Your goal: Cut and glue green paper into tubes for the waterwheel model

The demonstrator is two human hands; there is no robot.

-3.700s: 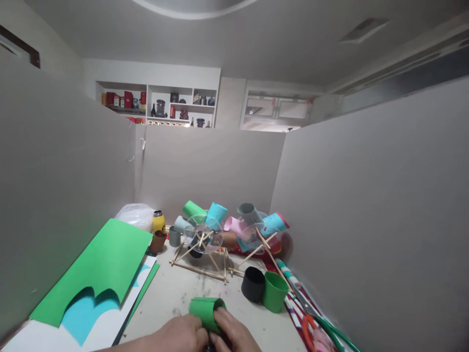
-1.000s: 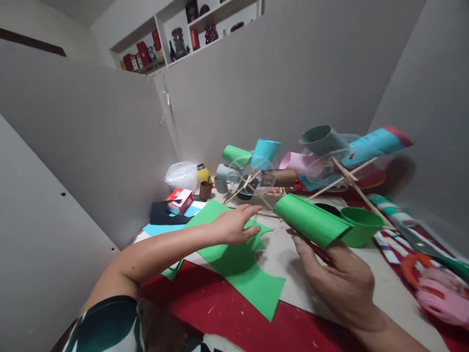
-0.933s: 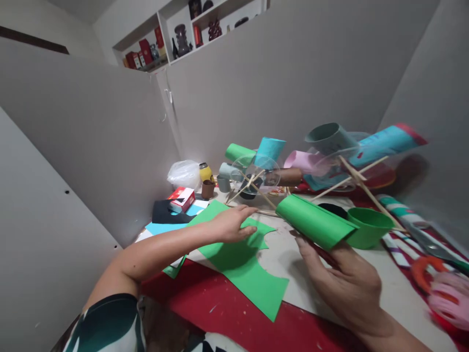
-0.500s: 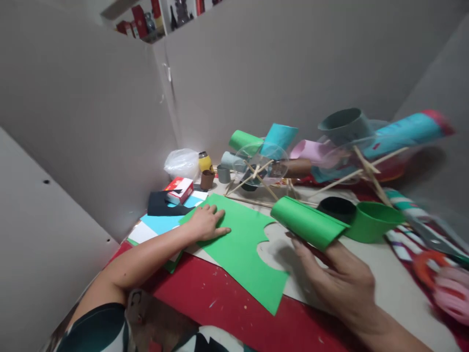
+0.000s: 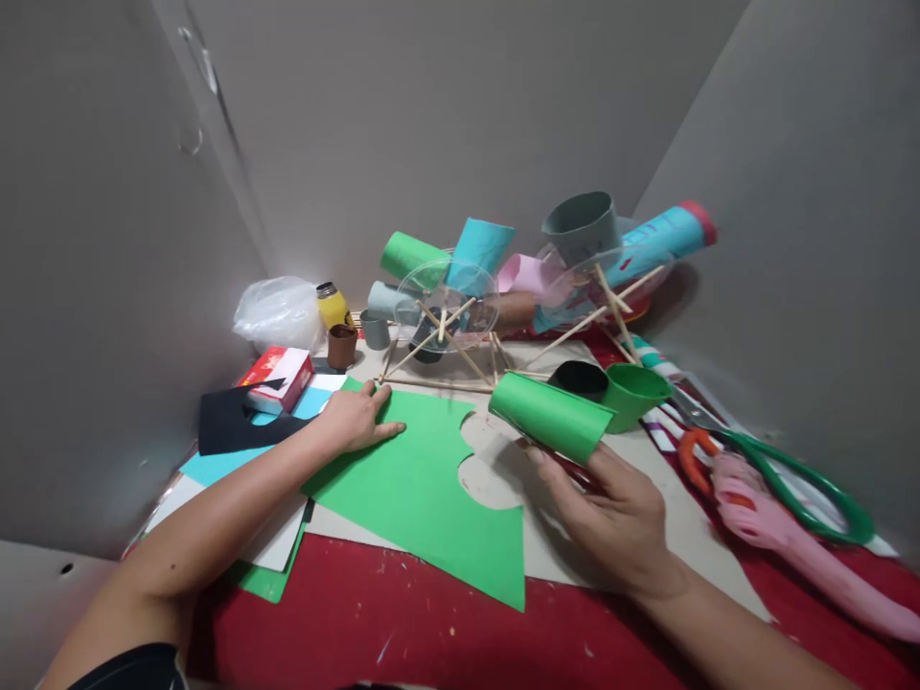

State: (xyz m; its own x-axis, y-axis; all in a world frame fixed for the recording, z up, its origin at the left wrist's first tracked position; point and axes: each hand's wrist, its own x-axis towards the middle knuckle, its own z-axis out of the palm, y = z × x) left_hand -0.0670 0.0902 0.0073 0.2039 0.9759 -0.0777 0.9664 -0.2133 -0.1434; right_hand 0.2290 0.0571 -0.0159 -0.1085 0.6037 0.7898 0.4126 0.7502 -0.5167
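Observation:
My left hand (image 5: 354,418) lies with spread fingers on a green paper sheet (image 5: 409,479), which has rounded cut-outs along its right edge. Over the right side of the work surface, my right hand (image 5: 618,522) grips a rolled green paper tube (image 5: 550,414), tilted and raised off the surface. Something dark red (image 5: 586,476) shows between the palm and the tube, too hidden to name. Just behind the tube stand a black paper ring (image 5: 579,379) and a green paper cup shape (image 5: 635,395).
A stick-framed wheel (image 5: 444,331) carrying coloured paper tubes stands at the back. Scissors (image 5: 797,479) with green handles lie at right near a pink tool (image 5: 776,546). At left are a red-and-white box (image 5: 282,379), black paper (image 5: 237,422), a yellow bottle (image 5: 333,307) and a plastic bag (image 5: 280,314).
The camera view has swung right and down, so the scene shifts left and the shelf leaves the picture. My left hand stays on the sheet; my right still holds the tube.

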